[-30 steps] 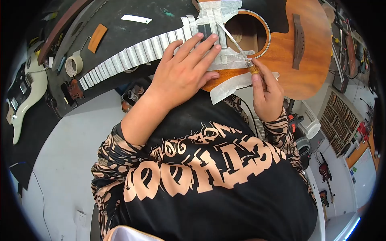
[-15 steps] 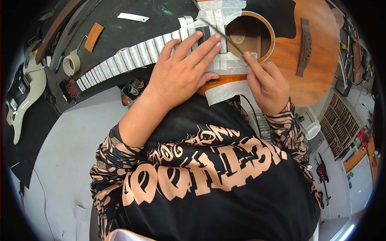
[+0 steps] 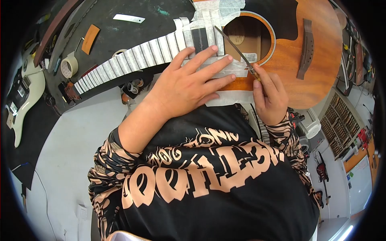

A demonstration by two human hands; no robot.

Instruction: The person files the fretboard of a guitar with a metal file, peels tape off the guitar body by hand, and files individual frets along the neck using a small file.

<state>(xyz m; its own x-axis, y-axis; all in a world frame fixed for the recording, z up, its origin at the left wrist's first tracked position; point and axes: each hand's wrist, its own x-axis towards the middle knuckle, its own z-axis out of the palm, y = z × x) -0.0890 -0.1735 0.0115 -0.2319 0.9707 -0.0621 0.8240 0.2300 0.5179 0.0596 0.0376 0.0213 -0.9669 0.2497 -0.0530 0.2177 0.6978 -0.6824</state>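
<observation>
An acoustic guitar point(image 3: 323, 52) lies across the bench, its fretboard point(image 3: 138, 54) covered in strips of masking tape between the frets. More tape point(image 3: 228, 71) covers the wood around the soundhole point(image 3: 263, 38). My left hand point(image 3: 187, 82) rests with fingers spread over the taped lower edge where neck meets body. Between the fingers of my right hand point(image 3: 271, 94) is the handle of a slim file point(image 3: 235, 46). The file's dark blade slants up and left across the soundhole's edge, its tip by the end of the fretboard. Whether it touches the frets I cannot tell.
On the dark bench lie a metal blade point(image 3: 128, 18), an orange-brown block point(image 3: 91, 39) and a roll of tape point(image 3: 69, 66). A pale guitar body point(image 3: 31, 92) is at the far left. A rack of small tools point(image 3: 341, 123) stands at the right.
My left hand has slid down off the fretboard's end, fingers spreading wider. My right hand has moved slightly down, drawing the file lower and uncovering dark, untaped fretboard.
</observation>
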